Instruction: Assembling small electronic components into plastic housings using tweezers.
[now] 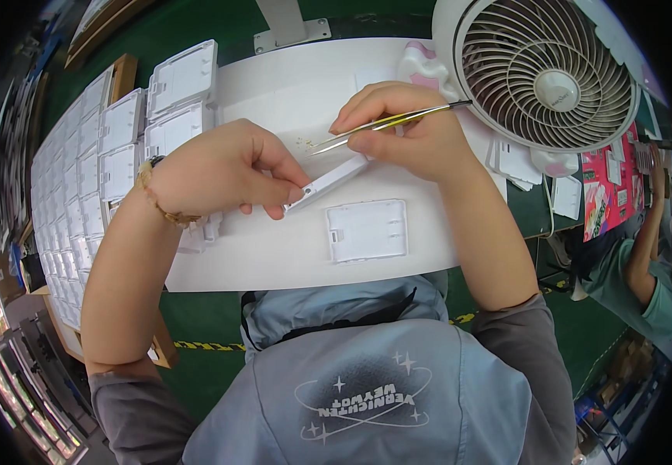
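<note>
White plastic part (pixel 328 182) tilted on edge above white sheet (pixel 274 256), pinched by left hand (pixel 227 167); right hand (pixel 405 128) grips tweezers (pixel 386 122), tips just above part – best brace wrists, lower tips slowly; 1 spare cover (pixel 367 230) lies just below

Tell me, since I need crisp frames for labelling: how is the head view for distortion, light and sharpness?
Head view: strong fisheye bending, black corners; even light, soft shadows; tweezers, white plastic part and both hands sharp; the white table looks washed out.

White worktable (pixel 219 271), green floor (pixel 204 372) w/ yellow-black tape (pixel 208 346), white desk fan (pixel 545 74), bright daylight
</note>
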A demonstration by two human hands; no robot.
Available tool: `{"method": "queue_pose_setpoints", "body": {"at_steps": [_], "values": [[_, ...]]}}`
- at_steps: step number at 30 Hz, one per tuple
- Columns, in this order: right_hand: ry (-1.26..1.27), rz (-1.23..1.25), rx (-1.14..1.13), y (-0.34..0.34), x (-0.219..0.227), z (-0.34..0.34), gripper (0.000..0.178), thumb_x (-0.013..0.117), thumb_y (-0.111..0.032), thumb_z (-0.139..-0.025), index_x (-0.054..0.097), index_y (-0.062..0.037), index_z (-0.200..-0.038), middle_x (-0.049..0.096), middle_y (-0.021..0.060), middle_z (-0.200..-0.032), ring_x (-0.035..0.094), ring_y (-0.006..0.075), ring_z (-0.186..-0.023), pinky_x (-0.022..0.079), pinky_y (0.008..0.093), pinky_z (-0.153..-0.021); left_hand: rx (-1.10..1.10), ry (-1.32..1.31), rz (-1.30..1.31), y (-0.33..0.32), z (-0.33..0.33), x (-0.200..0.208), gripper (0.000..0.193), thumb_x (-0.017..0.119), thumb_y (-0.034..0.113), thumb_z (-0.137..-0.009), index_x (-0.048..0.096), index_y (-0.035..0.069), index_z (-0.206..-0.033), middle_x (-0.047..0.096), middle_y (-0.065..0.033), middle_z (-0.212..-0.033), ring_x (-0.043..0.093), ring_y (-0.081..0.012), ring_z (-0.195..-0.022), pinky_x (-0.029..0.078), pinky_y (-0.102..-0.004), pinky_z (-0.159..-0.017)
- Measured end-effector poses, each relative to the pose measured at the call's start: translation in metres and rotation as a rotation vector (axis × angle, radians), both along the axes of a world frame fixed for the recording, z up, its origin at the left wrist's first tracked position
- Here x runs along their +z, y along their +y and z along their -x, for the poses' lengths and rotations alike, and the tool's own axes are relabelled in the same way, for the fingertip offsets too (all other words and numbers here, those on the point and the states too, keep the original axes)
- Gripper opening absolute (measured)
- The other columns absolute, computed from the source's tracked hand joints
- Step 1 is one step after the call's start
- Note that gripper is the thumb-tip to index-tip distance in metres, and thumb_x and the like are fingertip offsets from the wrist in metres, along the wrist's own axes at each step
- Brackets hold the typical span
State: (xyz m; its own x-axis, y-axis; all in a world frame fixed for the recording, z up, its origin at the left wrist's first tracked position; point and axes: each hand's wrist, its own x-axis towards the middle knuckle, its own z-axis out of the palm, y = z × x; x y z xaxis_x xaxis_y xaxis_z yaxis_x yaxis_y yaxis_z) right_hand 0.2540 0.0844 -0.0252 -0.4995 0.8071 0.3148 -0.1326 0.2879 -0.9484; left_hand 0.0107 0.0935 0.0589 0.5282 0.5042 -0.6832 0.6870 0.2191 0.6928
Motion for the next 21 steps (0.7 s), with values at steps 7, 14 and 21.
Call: {"method": "queue_pose_setpoints", "body": {"at_steps": [7, 14, 21], "values": [[-0.067, -0.035, 0.058, -0.001, 0.002, 0.000, 0.011, 0.078, -0.004, -0.078, 0.073, -0.0038, -0.088, 0.072, 0.0070, -0.092, 0.066, 0.0156, -0.086, 0.050, 0.0285, -0.074, 0.030, -0.015, 0.046, 0.005, 0.003, -0.005, 0.016, 0.070, 0.011, -0.087, 0.076, 0.001, -0.099, 0.072, -0.0033, -0.078, 0.067, -0.0071, -0.068, 0.044, -0.0214, -0.055], [-0.107, -0.141, 0.047, -0.001, -0.001, 0.003, 0.011, 0.081, -0.010, -0.076, 0.074, -0.0078, -0.085, 0.071, 0.0027, -0.087, 0.064, 0.0142, -0.082, 0.050, 0.0287, -0.071, 0.033, -0.029, 0.049, 0.006, 0.001, -0.005, 0.015, 0.070, 0.010, -0.087, 0.076, 0.002, -0.098, 0.072, -0.0029, -0.077, 0.066, -0.0063, -0.067, 0.044, -0.0212, -0.055], [-0.014, -0.160, -0.001, 0.002, -0.001, 0.001, 0.006, 0.073, -0.002, -0.083, 0.070, 0.0001, -0.088, 0.071, 0.0118, -0.092, 0.065, 0.0172, -0.085, 0.050, 0.0288, -0.075, 0.024, -0.082, -0.073, -0.006, 0.006, -0.007, 0.017, 0.070, 0.011, -0.086, 0.075, 0.000, -0.098, 0.071, -0.0032, -0.076, 0.065, -0.0081, -0.067, 0.046, -0.0238, -0.058]]}}
